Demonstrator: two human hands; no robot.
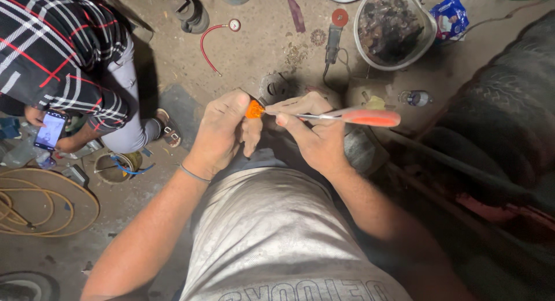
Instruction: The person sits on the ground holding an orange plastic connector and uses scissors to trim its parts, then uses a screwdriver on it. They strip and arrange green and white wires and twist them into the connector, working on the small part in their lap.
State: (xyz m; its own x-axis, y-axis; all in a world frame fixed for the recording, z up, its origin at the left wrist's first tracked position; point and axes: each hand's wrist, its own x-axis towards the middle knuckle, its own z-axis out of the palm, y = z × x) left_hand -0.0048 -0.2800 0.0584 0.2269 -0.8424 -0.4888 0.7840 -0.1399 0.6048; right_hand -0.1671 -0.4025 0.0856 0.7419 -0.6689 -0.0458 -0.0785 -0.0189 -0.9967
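My left hand [222,130] pinches a small orange plastic part [254,110] between thumb and fingers, held over my lap. My right hand [312,133] grips a screwdriver [347,116] with a red-orange handle. Its metal shaft runs left, and the tip meets the orange part. Both hands are close together above my grey shirt [272,231].
A person in a plaid shirt [58,47] crouches at the left holding a phone [50,129]. A bucket of dark metal parts [393,26], an angle grinder [333,38], a red hose with a gauge [211,41] and coiled tubing [34,203] lie on the dirt floor. A large tyre [509,110] stands on the right.
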